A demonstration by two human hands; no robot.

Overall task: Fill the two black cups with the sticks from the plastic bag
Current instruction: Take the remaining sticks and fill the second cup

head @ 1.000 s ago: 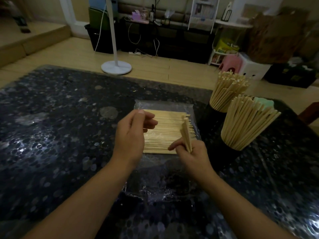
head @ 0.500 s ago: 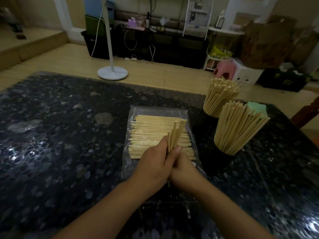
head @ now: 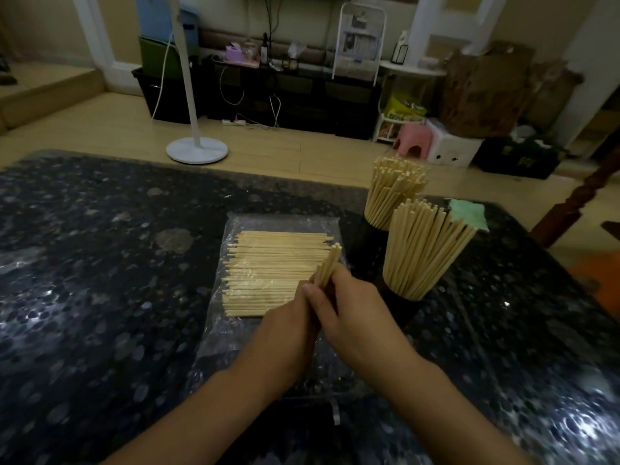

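Observation:
A clear plastic bag (head: 285,221) lies flat on the dark table, and a layer of pale wooden sticks (head: 268,273) rests on it. Both hands meet at the bag's right edge. My right hand (head: 355,320) and my left hand (head: 288,327) are closed together around a small bundle of sticks (head: 328,265) that points up and away. To the right stand two black cups, the near cup (head: 402,307) and the far cup (head: 364,238), each packed with upright sticks that fan outward.
The dark speckled table (head: 100,280) has a shiny film over it. A green cloth (head: 468,214) lies behind the near cup. Past the table's far edge are a white lamp base (head: 197,151), a pink stool (head: 411,144) and a wooden chair post (head: 570,209) at right.
My left hand came off the bag and joined the right hand on the bundle. The bundle was squared up between both hands and now tilts toward the cups.

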